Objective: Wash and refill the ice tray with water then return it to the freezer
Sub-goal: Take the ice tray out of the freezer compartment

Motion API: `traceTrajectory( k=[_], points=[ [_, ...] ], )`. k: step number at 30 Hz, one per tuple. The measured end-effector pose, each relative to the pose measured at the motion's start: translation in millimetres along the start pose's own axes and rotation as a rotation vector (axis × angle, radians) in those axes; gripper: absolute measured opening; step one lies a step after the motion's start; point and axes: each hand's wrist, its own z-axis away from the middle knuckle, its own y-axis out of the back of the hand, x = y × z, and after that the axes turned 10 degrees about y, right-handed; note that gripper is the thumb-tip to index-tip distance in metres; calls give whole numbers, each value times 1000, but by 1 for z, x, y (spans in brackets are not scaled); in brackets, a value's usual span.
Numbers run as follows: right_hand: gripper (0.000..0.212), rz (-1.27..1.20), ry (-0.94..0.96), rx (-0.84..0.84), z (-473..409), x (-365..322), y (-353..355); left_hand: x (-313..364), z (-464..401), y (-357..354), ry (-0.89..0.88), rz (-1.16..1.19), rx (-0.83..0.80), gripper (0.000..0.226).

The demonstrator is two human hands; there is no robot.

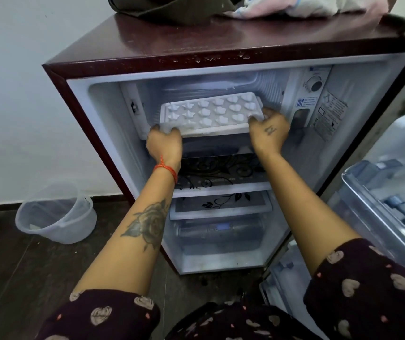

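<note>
White tray [211, 114]: plastic ice tray with shaped moulds, held level at the mouth of the freezer [221, 82], the top compartment of the fridge [196, 45].
Left hand [164, 143]: fingers closed on the tray's near left corner; orange thread [166, 168] round the wrist, rose tattoo [150, 222] on the forearm.
Right hand [269, 130]: fingers closed on the tray's right end; small tattoo on its back, not legible.
Fridge: maroon casing, door [393, 192] open to the right, blue bottles in its rack.
Dial [315, 84]: on the freezer's right wall; below and beside it, stickers with print too small to read.
Shelves [221, 185]: glass with a black floral pattern; the front-edge lettering is blurred.
Top of fridge: dark and pale cloths [282, 7].
Floor: clear plastic jug [56, 212] left of the fridge, well apart from the tray.
</note>
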Motion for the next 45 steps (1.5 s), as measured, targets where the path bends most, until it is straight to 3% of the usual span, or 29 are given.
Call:
traceTrajectory(
  k=[3, 9, 13, 17, 23, 27, 31, 45],
  points=[
    [17, 5, -33, -28, 16, -7, 15, 0, 22, 15, -34, -38, 30, 33],
    [28, -88, -134, -63, 47, -6, 37, -11, 60, 41, -27, -72, 29, 21],
    [18, -159, -164, -94, 72, -5, 48, -21, 83, 57, -22, -93, 40, 26],
    [32, -184, -226, -108, 95, 0, 57, -33, 101, 71, 0, -89, 46, 24],
    [1, -155, -236, -146, 131, -5, 76, -54, 126, 95, 67, -111, 43, 21],
    [35, -145, -231, -159, 153, -8, 83, -66, 137, 113, 115, -126, 48, 35],
    [7, -120, -225, -168, 179, -13, 88, -74, 150, 136, 131, -118, 34, 32],
    [10, -5, -314, -150, 313, -39, 144, -115, 228, 234, 161, -199, -43, 37]
  ],
)
